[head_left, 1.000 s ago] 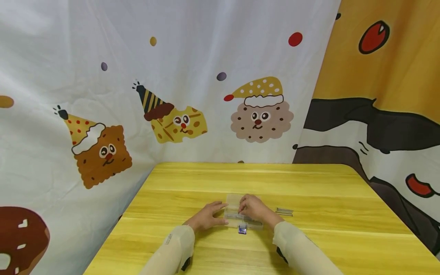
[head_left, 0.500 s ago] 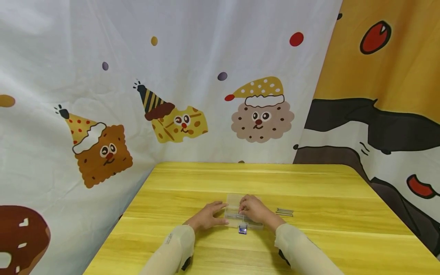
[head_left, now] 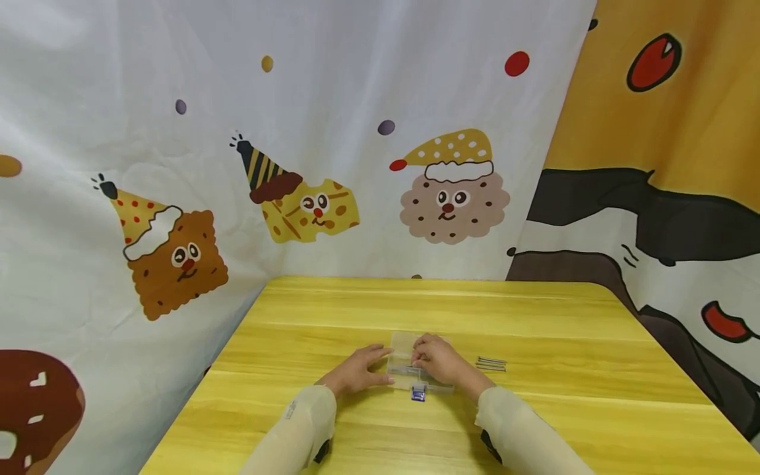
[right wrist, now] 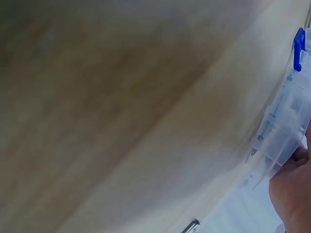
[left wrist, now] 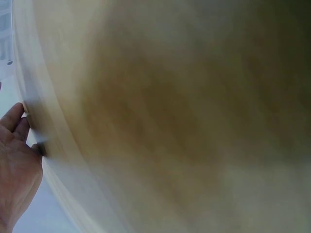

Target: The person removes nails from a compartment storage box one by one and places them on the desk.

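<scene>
A clear plastic compartment box (head_left: 403,341) lies on the table with its lid open. Its blue latch (head_left: 418,394) sticks out at the near side and also shows on the box in the right wrist view. My left hand (head_left: 358,371) rests at the box's left edge, thumb and fingers spread apart. Over the compartments, my right hand (head_left: 439,359) has its fingers curled with the tips low in the box. What lies between those fingertips is hidden. In the right wrist view, several small dark pieces show through the clear wall (right wrist: 282,116).
Several long thin metal nails (head_left: 491,364) lie side by side on the wooden table (head_left: 332,422), right of the box. A printed cloth (head_left: 332,86) with cartoon biscuits hangs behind the table.
The head view has tilted slightly. Both hands stay at the box in nearly the same places, and the right fingers shift only a little.
</scene>
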`<move>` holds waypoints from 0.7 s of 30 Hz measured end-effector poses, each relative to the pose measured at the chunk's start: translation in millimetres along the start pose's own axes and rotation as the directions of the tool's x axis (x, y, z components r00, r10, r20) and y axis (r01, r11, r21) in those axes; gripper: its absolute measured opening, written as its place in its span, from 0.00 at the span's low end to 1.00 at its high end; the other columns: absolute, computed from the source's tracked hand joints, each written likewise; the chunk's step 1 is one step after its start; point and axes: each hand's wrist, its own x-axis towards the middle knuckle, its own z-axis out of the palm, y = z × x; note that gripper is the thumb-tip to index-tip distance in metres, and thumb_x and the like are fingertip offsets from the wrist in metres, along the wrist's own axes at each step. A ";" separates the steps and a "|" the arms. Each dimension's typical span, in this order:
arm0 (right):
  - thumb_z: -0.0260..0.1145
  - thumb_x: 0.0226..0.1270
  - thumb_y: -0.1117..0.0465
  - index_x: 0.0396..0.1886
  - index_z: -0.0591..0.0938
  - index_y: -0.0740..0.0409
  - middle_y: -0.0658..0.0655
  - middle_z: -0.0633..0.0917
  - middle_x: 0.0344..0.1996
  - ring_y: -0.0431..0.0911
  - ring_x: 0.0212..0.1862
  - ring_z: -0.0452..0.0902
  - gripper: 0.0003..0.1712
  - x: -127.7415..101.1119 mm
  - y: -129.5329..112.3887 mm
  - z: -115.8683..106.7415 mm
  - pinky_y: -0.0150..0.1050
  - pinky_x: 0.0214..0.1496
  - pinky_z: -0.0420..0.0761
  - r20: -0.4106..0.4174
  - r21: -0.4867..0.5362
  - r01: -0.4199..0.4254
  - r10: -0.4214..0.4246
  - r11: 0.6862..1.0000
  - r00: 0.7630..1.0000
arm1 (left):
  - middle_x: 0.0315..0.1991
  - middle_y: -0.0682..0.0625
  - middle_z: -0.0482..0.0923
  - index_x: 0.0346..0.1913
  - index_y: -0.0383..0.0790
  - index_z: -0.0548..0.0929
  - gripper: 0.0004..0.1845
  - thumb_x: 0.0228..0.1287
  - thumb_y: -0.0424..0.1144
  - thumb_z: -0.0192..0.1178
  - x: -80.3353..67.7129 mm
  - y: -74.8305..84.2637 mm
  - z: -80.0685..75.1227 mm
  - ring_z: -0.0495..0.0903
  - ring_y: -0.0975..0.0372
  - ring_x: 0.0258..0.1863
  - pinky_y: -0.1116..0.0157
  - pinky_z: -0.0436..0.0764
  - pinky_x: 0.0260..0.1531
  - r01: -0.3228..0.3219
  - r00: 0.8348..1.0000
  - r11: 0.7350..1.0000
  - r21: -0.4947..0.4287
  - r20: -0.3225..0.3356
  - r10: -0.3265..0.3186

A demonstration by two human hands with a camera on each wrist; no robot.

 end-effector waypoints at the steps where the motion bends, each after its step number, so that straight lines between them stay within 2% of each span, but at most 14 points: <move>1: 0.67 0.69 0.63 0.30 0.85 0.52 0.61 0.81 0.50 0.56 0.53 0.76 0.06 -0.3 0.2 0.5 0.57 0.55 0.76 -0.010 -0.001 -0.004 0.004 1.000 1.000 | 0.76 0.37 0.53 0.76 0.45 0.65 0.38 0.67 0.53 0.64 -0.1 0.3 0.1 0.54 0.42 0.74 0.41 0.60 0.67 -0.002 1.000 1.000 0.000 0.001 0.002; 6: 0.66 0.70 0.63 0.30 0.84 0.51 0.59 0.81 0.51 0.55 0.54 0.77 0.07 -1.2 -3.7 -2.2 0.55 0.56 0.77 -0.104 0.026 -0.060 0.063 0.998 0.993 | 0.76 0.37 0.54 0.75 0.44 0.65 0.37 0.68 0.52 0.63 -0.9 1.7 -0.5 0.54 0.42 0.74 0.42 0.59 0.68 -0.008 1.000 1.000 -0.012 0.000 0.008; 9: 0.67 0.69 0.64 0.31 0.84 0.52 0.60 0.81 0.52 0.56 0.55 0.77 0.06 -5.4 -7.7 -9.2 0.56 0.55 0.77 -0.149 0.088 -0.102 0.114 0.991 0.982 | 0.76 0.37 0.54 0.75 0.44 0.65 0.37 0.68 0.52 0.64 -1.1 3.5 -1.4 0.53 0.43 0.74 0.42 0.58 0.68 -0.003 1.000 1.000 -0.022 0.002 0.003; 13: 0.68 0.68 0.64 0.31 0.85 0.52 0.59 0.81 0.52 0.56 0.55 0.77 0.05 -16.1 -6.8 -19.0 0.55 0.55 0.78 -0.181 0.120 -0.137 0.158 0.983 0.971 | 0.76 0.38 0.54 0.75 0.46 0.65 0.37 0.67 0.53 0.64 -1.9 4.2 -2.2 0.53 0.42 0.74 0.41 0.57 0.68 0.009 1.000 0.999 -0.032 0.004 -0.009; 18: 0.69 0.67 0.64 0.32 0.85 0.51 0.55 0.82 0.48 0.53 0.52 0.78 0.04 -32.8 6.8 -29.1 0.53 0.51 0.79 -0.212 0.149 -0.174 0.203 0.973 0.956 | 0.76 0.38 0.52 0.76 0.46 0.64 0.38 0.68 0.52 0.64 -1.8 2.6 -1.8 0.51 0.43 0.75 0.41 0.56 0.69 -0.001 1.000 0.999 -0.044 0.011 0.001; 21: 0.68 0.67 0.64 0.32 0.84 0.52 0.56 0.83 0.47 0.53 0.52 0.78 0.04 -43.2 14.3 -35.7 0.53 0.51 0.79 -0.215 0.182 -0.185 0.223 0.966 0.951 | 0.76 0.38 0.52 0.76 0.45 0.64 0.37 0.68 0.52 0.64 -2.4 2.2 -1.5 0.51 0.43 0.75 0.41 0.56 0.69 -0.009 1.000 0.999 -0.043 0.010 0.009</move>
